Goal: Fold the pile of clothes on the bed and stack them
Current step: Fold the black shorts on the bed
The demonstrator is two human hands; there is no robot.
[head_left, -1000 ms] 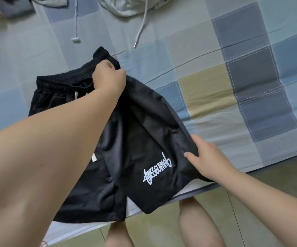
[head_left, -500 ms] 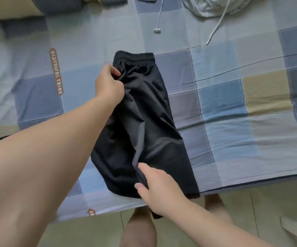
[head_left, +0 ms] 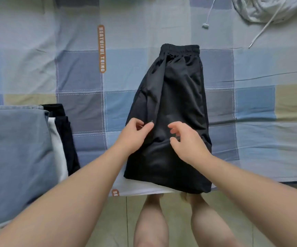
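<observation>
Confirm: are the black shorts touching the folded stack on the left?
Apart. The head view shows a plain strip of checked bedsheet between the black shorts and the folded stack; their edges do not meet.

Black shorts [head_left: 176, 104] lie on a blue, grey and tan checked sheet [head_left: 251, 104] beside a blue, white and black stack [head_left: 19, 148].

Shorts [head_left: 179, 90]: smooth black cloth, giving off a faint sheen.
Bedsheet [head_left: 83, 72]: matt woven cloth, creasing beside the shorts.
Floor [head_left: 119, 220]: smooth tiles, shining dully.
</observation>
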